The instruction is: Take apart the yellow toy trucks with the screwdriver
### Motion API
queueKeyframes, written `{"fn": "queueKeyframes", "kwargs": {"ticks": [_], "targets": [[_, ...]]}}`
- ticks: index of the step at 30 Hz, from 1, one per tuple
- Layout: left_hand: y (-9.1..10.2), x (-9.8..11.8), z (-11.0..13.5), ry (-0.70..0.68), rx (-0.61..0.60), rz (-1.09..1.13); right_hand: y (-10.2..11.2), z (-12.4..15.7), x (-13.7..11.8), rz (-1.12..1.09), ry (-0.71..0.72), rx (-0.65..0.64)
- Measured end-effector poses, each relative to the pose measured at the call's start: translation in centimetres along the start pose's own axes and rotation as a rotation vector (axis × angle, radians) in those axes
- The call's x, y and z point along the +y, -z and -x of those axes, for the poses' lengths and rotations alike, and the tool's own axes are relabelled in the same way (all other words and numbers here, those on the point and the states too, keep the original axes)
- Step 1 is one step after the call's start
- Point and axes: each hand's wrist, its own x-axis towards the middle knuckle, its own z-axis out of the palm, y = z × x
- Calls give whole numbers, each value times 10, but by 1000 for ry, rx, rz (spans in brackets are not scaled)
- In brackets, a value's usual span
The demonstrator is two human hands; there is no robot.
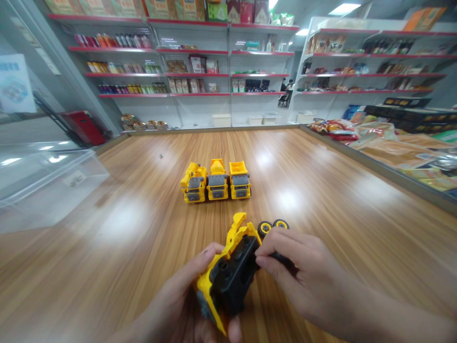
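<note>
- The yellow toy truck (232,276) is held above the table (107,267), tipped so its black underside shows.
- The left hand (180,281) is clamped around the truck's yellow body.
- The right hand (303,262) has thumb and forefinger pinched together at the truck's underside; I cannot tell what is between them.
- The truck is probably light, stiff plastic, a little slippery; its broad body looks the best hold, its thin yellow arm (237,224) the weakest.
- Two wheels (264,228) lie just beyond the truck's right side, partly behind the right hand, which blocks the view there.
- Three toy vehicles (217,186) stand in a row beyond the truck.
- A clear bin (46,190) sits well left of the truck, packets (378,131) well right.
</note>
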Motion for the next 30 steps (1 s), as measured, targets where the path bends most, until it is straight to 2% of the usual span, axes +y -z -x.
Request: {"fn": "queueKeyframes", "kwargs": {"ticks": [5, 8, 11, 16, 18, 20, 22, 26, 30], "targets": [[-6, 2, 2, -72, -9, -170, -2, 0, -1, 6, -18, 12], [-6, 1, 3, -181, -45, -232, -4, 0, 0, -53, -154, 2], [-1, -2, 5, -283, 9, -337, -5, -1, 1, -146, -325, -28], [3, -9, 7, -477, 150, -646, -4, -4, 2, -393, -522, -242], [1, -12, 7, -495, 176, -694, -3, -6, 3, -533, -619, -311], [-1, -15, 8, -496, 196, -711, -2, -7, 3, -593, -657, -348], [-2, -17, 9, -488, 227, -716, -1, -8, 2, -548, -576, -335], [-3, -17, 9, -456, 260, -713, 0, -5, -1, -246, -325, -228], [-4, -15, 6, -361, 201, -622, -1, 0, -4, -9, -129, -177]]}}
